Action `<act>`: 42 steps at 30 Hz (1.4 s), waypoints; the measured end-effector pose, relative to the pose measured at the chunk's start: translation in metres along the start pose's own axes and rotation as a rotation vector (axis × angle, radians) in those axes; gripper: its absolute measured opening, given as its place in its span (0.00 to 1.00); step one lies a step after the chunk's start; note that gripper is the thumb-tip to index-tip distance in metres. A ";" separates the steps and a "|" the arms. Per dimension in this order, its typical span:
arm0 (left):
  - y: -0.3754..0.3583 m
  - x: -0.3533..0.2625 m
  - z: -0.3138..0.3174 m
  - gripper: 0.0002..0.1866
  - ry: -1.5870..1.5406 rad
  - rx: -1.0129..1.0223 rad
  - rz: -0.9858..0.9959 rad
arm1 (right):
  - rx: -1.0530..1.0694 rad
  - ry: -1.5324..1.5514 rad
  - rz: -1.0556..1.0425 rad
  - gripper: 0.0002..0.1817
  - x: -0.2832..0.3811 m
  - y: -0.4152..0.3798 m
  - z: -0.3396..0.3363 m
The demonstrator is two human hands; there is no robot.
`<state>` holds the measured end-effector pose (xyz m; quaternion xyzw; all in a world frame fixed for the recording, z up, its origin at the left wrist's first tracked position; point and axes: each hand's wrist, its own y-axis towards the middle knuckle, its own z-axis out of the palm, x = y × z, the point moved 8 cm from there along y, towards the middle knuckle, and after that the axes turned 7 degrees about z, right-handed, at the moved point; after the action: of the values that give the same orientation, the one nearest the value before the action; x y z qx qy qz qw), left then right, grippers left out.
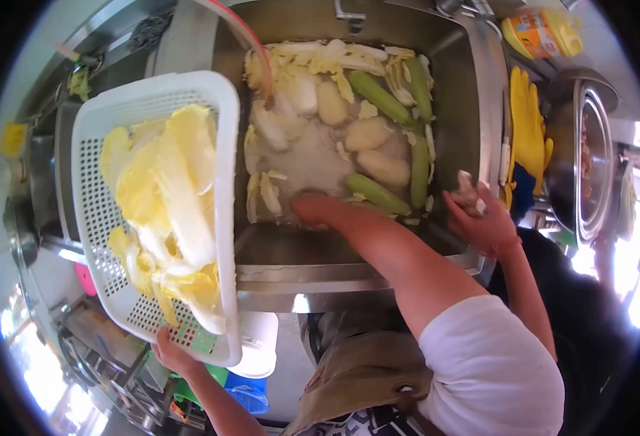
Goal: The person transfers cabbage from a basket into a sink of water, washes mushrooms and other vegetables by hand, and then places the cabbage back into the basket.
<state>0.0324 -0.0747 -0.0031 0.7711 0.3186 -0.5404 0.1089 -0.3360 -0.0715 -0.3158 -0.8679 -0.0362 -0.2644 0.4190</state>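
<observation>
At the lower left, my left hand grips the rim of a white perforated plastic basket. Pale yellow napa cabbage leaves are piled inside the basket. My right hand reaches into the cloudy water of a steel sink, its fingers hidden under the surface. Around it float peeled potatoes, long green vegetables and loose cabbage pieces. Another person's hand, at the sink's right edge, holds small pale pieces I cannot identify.
A red-edged hose runs into the sink from above. Yellow rubber gloves hang at the right, below a yellow bottle. A steel bowl stands further right. Below the basket is a white bucket.
</observation>
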 end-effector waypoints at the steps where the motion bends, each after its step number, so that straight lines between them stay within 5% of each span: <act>1: 0.000 0.000 0.000 0.21 0.000 0.004 -0.008 | -0.175 0.128 0.142 0.12 -0.028 0.006 -0.010; 3: 0.003 0.005 -0.005 0.20 0.013 -0.024 -0.019 | -0.532 0.362 0.400 0.10 -0.081 0.009 -0.026; 6: 0.002 0.003 -0.006 0.19 0.038 -0.057 -0.004 | -0.335 0.004 0.083 0.10 -0.057 -0.004 -0.014; 9: 0.002 0.005 -0.005 0.19 0.003 -0.041 -0.027 | -0.164 -0.031 0.154 0.14 -0.064 -0.003 0.002; 12: 0.000 0.003 -0.005 0.18 0.009 -0.050 -0.020 | -0.799 0.371 0.201 0.14 -0.104 -0.026 -0.036; 18: 0.007 0.008 -0.010 0.19 0.027 -0.031 -0.027 | -0.516 0.324 0.014 0.15 -0.098 -0.039 -0.082; 21: 0.009 0.012 -0.014 0.18 0.014 -0.010 -0.020 | -0.663 0.607 0.236 0.20 -0.121 -0.053 -0.139; 24: 0.013 0.009 -0.018 0.17 0.170 -0.021 0.046 | -0.313 0.702 0.324 0.27 -0.119 -0.068 -0.140; 26: 0.010 0.011 -0.012 0.18 0.072 -0.029 -0.010 | -0.150 0.263 0.213 0.29 -0.093 -0.086 -0.101; 28: 0.010 0.012 -0.015 0.18 0.059 -0.018 0.003 | -0.098 0.081 -0.010 0.23 -0.084 -0.100 -0.032; 30: 0.016 0.015 -0.020 0.18 0.128 0.024 0.092 | 0.071 -0.022 -0.002 0.20 -0.085 -0.101 0.003; 39: 0.008 0.009 -0.012 0.17 0.047 -0.012 0.003 | 0.149 -0.096 0.114 0.13 -0.095 -0.050 -0.012; 42: 0.013 0.012 -0.017 0.18 0.061 0.010 0.039 | -0.434 0.136 0.316 0.14 -0.119 -0.041 -0.081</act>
<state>0.0553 -0.0717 -0.0095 0.7938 0.3040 -0.5160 0.1056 -0.4841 -0.0864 -0.3042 -0.9125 0.1855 -0.2549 0.2607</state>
